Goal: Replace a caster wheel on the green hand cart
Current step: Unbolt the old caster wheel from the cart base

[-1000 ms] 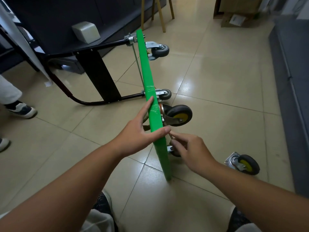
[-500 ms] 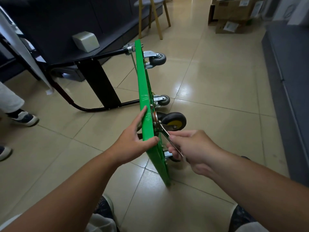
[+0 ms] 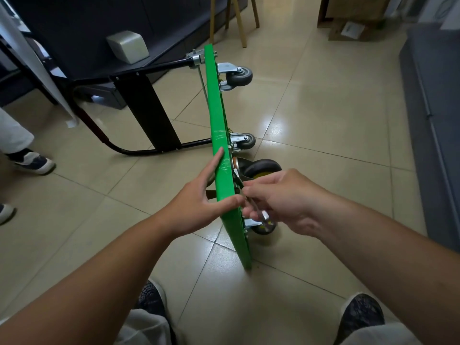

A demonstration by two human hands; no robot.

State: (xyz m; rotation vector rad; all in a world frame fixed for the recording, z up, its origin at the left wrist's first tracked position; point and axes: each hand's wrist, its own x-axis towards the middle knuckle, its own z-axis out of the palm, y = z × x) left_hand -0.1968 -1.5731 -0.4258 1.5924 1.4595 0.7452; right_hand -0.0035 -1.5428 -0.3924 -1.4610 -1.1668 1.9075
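The green hand cart [image 3: 219,115] stands on its long edge on the tiled floor, wheels facing right. My left hand [image 3: 201,197] grips the deck's top edge, thumb over it, index finger stretched along it. A black caster with a yellow hub [image 3: 263,168] sits against the underside just beyond my hands. My right hand [image 3: 283,200] pinches a thin metal wrench [image 3: 261,215] whose far end reaches the caster's plate. Another yellow-hub caster [image 3: 263,226] shows below my right hand. Two grey casters [image 3: 240,75] [image 3: 245,141] are at the far end.
The cart's black folded handle [image 3: 146,113] lies on the floor to the left. Another person's feet [image 3: 32,160] stand at the left edge. A dark shelf runs along the right wall [image 3: 433,120], a wooden stool's legs [image 3: 241,21] and cardboard boxes [image 3: 353,23] lie beyond.
My right hand picked up the wrench, rose and set it against the caster plate. The loose caster on the floor at the right has gone out of sight behind my right arm.
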